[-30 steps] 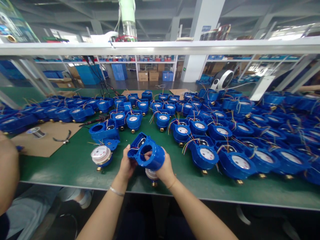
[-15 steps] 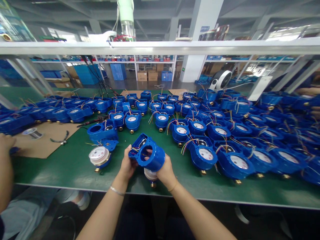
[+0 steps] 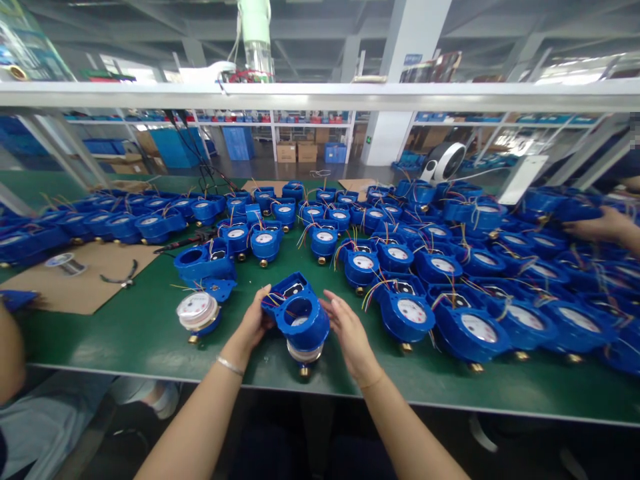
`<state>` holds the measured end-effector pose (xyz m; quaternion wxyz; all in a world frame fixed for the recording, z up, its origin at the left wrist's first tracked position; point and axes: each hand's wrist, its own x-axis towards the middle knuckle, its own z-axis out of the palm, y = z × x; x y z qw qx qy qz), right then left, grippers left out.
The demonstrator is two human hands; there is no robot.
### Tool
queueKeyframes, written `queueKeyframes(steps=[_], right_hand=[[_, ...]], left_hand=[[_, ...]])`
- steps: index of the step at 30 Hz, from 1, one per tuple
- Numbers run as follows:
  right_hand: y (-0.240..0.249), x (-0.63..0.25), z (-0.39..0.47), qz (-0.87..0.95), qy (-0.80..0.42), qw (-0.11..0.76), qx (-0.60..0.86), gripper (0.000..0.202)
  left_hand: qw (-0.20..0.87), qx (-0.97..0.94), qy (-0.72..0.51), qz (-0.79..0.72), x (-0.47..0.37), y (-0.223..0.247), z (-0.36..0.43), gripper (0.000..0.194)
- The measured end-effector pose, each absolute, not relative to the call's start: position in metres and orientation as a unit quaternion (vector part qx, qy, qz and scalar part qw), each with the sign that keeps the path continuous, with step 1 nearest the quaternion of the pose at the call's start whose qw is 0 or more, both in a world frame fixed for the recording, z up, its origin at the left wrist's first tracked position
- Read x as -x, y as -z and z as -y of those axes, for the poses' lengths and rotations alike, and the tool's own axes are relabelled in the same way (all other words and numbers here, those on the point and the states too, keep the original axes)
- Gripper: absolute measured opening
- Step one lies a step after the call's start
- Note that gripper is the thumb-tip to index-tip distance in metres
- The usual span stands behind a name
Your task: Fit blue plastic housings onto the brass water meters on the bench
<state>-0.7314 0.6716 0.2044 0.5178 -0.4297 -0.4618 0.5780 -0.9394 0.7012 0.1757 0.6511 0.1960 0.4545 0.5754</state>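
A blue plastic water meter housing (image 3: pixel 309 325) with a round opening sits over a water meter (image 3: pixel 304 352), tilted a little. Part of the dial shows through the ring, and the meter's pale rim and brass fitting show below. My left hand (image 3: pixel 256 318) grips the housing's left side, beside the compartment with the black part and thin coloured wires. My right hand (image 3: pixel 349 331) is open just right of the housing, fingers stretched towards it; whether the fingertips touch cannot be made out. Left of my hands stands an uncovered water meter (image 3: pixel 199 313), with an empty blue housing (image 3: pixel 193 265) behind it.
Rows of blue meters (image 3: pixel 443 265) with loose wires fill the right and back of the green table (image 3: pixel 150 340). To the left, a solder wire spool (image 3: pixel 67 265) and pliers (image 3: pixel 123 275) lie on cardboard (image 3: pixel 95 293). Another person's hand (image 3: pixel 605 225) reaches in at right.
The housing has come down over the water meter. My right hand has let go of it and opened to the right. Another person's hand has come further in from the right.
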Motion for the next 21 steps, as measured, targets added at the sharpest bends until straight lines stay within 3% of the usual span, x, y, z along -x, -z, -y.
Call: queueKeyframes(steps=[6, 10, 15, 21], right_hand=[[-0.21, 0.743, -0.67, 0.448, -0.626, 0.5, 0.396, 0.079], [-0.205, 0.751, -0.675, 0.442, -0.602, 0.531, 0.399, 0.077], [-0.196, 0.76, -0.673, 0.399, -0.562, 0.592, 0.419, 0.076], [-0.18, 0.764, -0.668, 0.448, -0.468, 0.585, 0.488, 0.073]], left_hand=[[0.642, -0.318, -0.472, -0.513, 0.949, -0.192, -0.713, 0.057], [0.622, -0.4, -0.426, -0.521, 0.952, -0.206, -0.72, 0.057], [0.57, -0.477, -0.428, -0.514, 0.946, -0.22, -0.728, 0.052], [0.528, -0.516, -0.448, -0.504, 0.934, -0.218, -0.732, 0.05]])
